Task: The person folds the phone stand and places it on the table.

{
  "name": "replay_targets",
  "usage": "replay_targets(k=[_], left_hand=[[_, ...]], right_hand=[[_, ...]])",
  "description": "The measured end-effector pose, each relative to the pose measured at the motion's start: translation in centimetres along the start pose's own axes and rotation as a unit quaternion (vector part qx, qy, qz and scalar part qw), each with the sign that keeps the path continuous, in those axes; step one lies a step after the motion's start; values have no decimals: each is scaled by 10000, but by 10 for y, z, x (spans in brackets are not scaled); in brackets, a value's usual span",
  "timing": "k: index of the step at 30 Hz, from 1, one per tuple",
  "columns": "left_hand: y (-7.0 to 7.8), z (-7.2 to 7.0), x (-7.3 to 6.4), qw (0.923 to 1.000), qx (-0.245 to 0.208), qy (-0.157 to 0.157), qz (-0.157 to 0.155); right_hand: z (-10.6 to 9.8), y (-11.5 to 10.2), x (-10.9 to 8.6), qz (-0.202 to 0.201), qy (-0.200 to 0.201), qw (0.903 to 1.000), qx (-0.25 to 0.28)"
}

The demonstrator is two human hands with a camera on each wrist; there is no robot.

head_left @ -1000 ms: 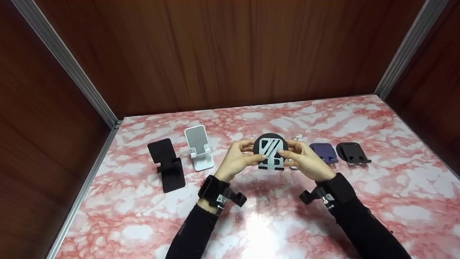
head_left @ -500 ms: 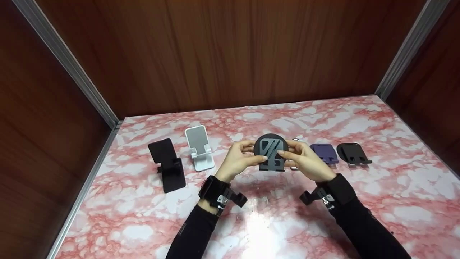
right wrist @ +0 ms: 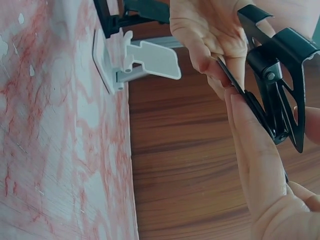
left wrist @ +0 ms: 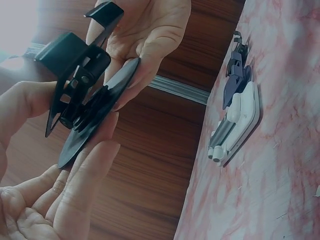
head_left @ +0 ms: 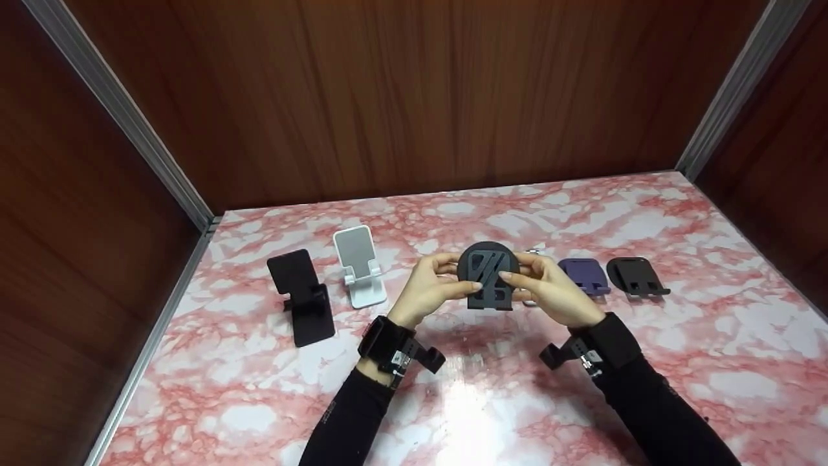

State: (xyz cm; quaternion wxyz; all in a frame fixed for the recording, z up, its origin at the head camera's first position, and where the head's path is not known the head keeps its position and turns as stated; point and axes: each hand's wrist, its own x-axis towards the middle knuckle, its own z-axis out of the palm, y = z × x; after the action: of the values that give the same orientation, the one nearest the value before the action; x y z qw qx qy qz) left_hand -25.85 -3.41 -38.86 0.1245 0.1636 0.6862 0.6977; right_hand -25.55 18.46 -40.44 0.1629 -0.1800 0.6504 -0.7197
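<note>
Head view: left hand (head_left: 424, 286) and right hand (head_left: 554, 288) grip a stand (head_left: 490, 270).

Folding phone stand (head_left: 490, 275) just right of the frame's centre, slotted plate (head_left: 490, 285) turned from bright silver glare to dark grey, lower edge slightly lower than a second ago

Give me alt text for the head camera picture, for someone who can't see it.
A person's left hand and right hand hold a dark round-based phone stand above a red-and-white marbled table. An unfolded black stand and a white stand are to the left, a purple stand and a low black stand to the right.
</note>
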Motion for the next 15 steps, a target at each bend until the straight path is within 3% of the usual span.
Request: replay_targets(k=[15], left_hand=[[-6,-1,4,9995,289,57,137]], right_hand=[[-1,4,2,-52,-43,9997,-242]])
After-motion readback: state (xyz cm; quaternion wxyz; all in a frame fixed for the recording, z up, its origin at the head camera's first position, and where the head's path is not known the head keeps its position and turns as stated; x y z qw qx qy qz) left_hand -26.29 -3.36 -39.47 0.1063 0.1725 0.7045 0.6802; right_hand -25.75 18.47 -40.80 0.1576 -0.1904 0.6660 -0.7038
